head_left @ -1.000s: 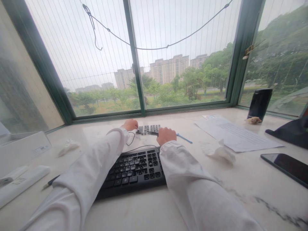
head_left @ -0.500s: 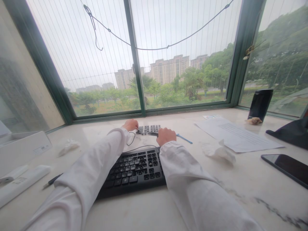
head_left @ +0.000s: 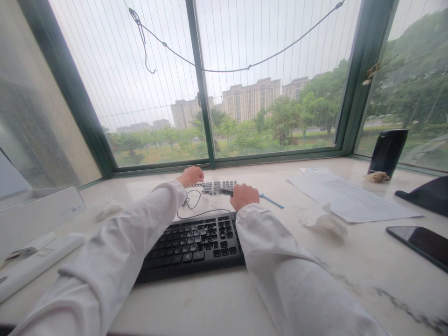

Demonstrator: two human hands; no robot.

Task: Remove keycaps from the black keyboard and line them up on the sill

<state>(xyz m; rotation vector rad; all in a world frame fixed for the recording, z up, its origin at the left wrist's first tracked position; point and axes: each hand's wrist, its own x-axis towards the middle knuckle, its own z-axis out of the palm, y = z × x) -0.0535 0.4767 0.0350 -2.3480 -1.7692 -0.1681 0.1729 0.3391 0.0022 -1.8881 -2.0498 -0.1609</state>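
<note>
A black keyboard (head_left: 196,259) lies before me, with many key sockets bare, mostly toward its right side. Beyond it, loose keycaps (head_left: 229,185) are laid out in rows on the counter. At their left end is my left hand (head_left: 192,176), its fingers curled closed; whatever they hold is hidden. My right hand (head_left: 244,196) is closed around a slim black tool (head_left: 226,192), which points left at the near edge of the keycaps. To the right of this hand lies a thin blue stick (head_left: 272,201). The keyboard cable (head_left: 194,200) loops between keyboard and keycaps.
On the right are crumpled tissue (head_left: 324,221), printed paper (head_left: 350,196), a phone (head_left: 422,245) and a dark cylinder (head_left: 388,151). A white box (head_left: 45,205), another tissue (head_left: 108,209) and a long white object (head_left: 45,261) lie left. Windows (head_left: 276,107) stand behind the counter.
My left hand has shifted slightly left and away, uncovering more of the keycaps' left end. My right hand keeps hold of the black tool. The whole view has shifted a little.
</note>
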